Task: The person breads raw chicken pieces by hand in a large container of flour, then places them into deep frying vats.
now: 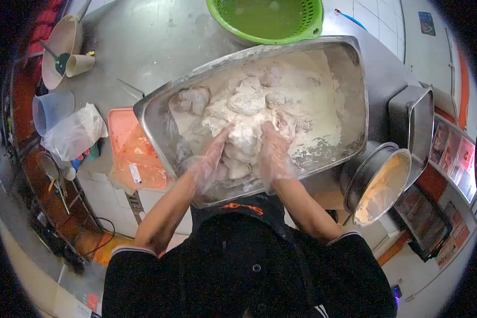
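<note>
A large metal tray (pixel 355 69) in front of me holds pale flour (pixel 323 95) and several flour-coated pieces that look like chicken (pixel 246 103). My left hand (pixel 215 152), in a clear plastic glove, presses against the left side of the heap in the middle. On the opposite side my right hand (pixel 276 152), gloved the same way, cups the heap, so floured chicken lies between the two palms. Flour and meat partly cover the fingertips of both hands. A less coated piece (pixel 191 100) rests near the tray's left end.
Beyond the tray stands a green basket (pixel 302 34) with cloudy liquid. Right of it are a round metal pan (pixel 381 185) with orange-yellow residue and a deep metal container (pixel 421 122). To the left lie an orange-pink tray (pixel 124 119), a plastic bag (pixel 74 132) and a clear jug (pixel 47 108).
</note>
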The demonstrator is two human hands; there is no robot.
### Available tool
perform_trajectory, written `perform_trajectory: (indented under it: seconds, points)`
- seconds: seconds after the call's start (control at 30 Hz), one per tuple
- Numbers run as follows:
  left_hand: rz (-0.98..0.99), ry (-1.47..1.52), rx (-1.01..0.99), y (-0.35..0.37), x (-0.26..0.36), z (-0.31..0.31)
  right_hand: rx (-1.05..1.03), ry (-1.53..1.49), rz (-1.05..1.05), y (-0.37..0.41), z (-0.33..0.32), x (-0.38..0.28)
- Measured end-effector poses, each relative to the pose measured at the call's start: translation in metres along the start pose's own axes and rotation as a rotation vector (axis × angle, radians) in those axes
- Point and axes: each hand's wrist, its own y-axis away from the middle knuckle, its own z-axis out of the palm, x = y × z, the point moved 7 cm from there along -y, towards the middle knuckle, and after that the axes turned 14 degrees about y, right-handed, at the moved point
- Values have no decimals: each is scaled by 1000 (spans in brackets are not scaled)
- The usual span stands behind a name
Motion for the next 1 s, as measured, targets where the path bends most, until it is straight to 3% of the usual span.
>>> perform_trajectory:
  seconds: [0.03,0.07,0.1,0.17,0.23,0.3,0.33,0.4,0.43,0.5,0.53,0.6,0.63,0.7,0.73,0.77,0.83,0.87,0.9,1.0]
  points:
    - [121,-86,-38,0,11,7,78,-355,-13,13,-18,-6]
    - [234,-164,-70,6,16,13,38,-527,37,39,-8,7]
    - [114,-139,61,64,-15,-10,8,-698,95,69,1,19]
    - [668,-426,-265,70,43,53,47,-369,-203,46,-48,17]
    - [736,-309,-310,86,58,73,75,-211,-454,56,-95,-12]
    - [925,-611,37,94,78,58,271,125,-680,38,-132,-10]
    - [931,-614,32,94,83,60,356,163,-611,10,-144,-3]
    - [667,-432,648,91,89,18,479,89,-447,-50,-160,9]
    - [613,-417,673,79,90,17,528,-28,-364,-82,-163,12]
    - [570,-395,710,20,86,3,652,-52,-411,-119,-155,1]
    - [625,-780,741,-34,80,-7,568,-185,-442,-125,-141,-18]
    - [658,-1181,757,-104,67,-8,479,-324,-463,-123,-119,-51]
    - [1182,-1140,903,-99,71,13,354,-385,-465,-114,-107,-65]
    - [1700,-1053,982,-82,65,26,106,-508,-443,-87,-85,-76]
    - [1442,-500,392,-105,87,-1,-5,-573,-437,-82,-81,-75]
    - [1152,-369,162,-87,93,5,4,-590,-408,-77,-82,-60]
    - [477,-124,-55,-33,87,19,-434,-814,-550,-65,-72,-62]
    - [721,-368,-81,-17,85,19,-365,-483,-720,-54,-79,-59]
    - [717,-365,-77,5,76,14,-255,-168,-882,-42,-86,-55]
    - [708,-596,-86,55,69,12,-217,-323,-760,10,-118,-39]
